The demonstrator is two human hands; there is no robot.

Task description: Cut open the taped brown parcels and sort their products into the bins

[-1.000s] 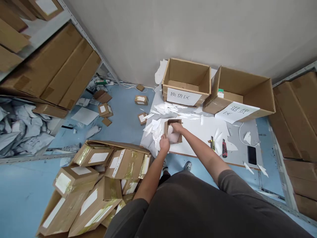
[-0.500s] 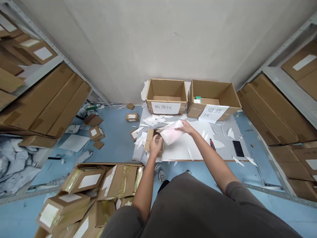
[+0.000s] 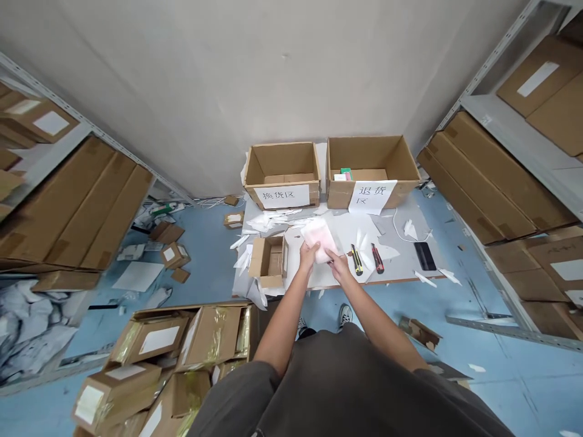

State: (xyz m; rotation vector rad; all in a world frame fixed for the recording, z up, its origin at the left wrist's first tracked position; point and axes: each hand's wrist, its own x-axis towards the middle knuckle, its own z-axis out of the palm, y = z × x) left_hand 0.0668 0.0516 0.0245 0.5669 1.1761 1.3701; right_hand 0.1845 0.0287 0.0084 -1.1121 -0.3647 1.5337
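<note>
Both my hands hold a pale pink wrapped packet (image 3: 319, 238) over the white table (image 3: 392, 267). My left hand (image 3: 308, 255) grips its near left edge, and my right hand (image 3: 337, 263) pinches its near right corner. To the left of my hands a small open cardboard box (image 3: 268, 261) sits on the table with nothing visible inside. Two utility knives (image 3: 356, 259) lie just right of my right hand.
Two large labelled open cartons (image 3: 282, 176) (image 3: 371, 170) stand at the table's back. A black phone (image 3: 424, 255) and paper scraps lie on the table. A big carton of taped parcels (image 3: 182, 340) sits on the blue floor at left. Shelves with cartons line both sides.
My right hand pulled the pink packet out of the small box. My left hand let go of the box and joined the right on the packet. The view shifted right.
</note>
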